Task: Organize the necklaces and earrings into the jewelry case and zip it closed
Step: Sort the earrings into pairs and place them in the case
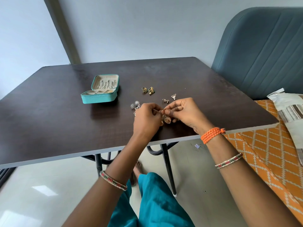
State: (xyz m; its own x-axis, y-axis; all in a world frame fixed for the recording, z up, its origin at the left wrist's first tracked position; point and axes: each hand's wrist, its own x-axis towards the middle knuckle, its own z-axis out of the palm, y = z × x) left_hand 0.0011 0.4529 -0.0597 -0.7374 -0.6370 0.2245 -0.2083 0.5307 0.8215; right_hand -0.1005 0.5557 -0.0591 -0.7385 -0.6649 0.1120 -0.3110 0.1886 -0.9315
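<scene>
Both my hands meet over the near part of the dark table (49, 112). My left hand (146, 119) has fingers curled, thumb and forefinger pinching the top of a gold dome earring (167, 120). My right hand (183, 112) pinches the same earring's top from the other side, fingertips of both hands almost touching. The gold dome hangs below the pinch, between my palms, just above the tabletop. A second gold piece (161, 123) peeks out under my left hand; can't tell if it's held or lying on the table.

Teal jewelry case (98, 98) sits open, well to the left of my hands and farther back. Lid stands upright with necklaces (106, 84) hung inside it. Base is split into compartments; something gold lies in the right-hand one, too small to tell what.

Loose on the table: silver flower earrings (135, 104) just beside my left knuckles, a pair of gold-and-green earrings (148, 90) farther back, a small silver piece (165, 100) and a triangular silver earring (174, 96) just beyond my right hand.

Orange braided bracelet (211, 134) on my right wrist, a beaded bangle on each forearm. Blue-grey chair (262, 54) stands at the far right, orange patterned cloth (270, 153) beside the table on the right.
</scene>
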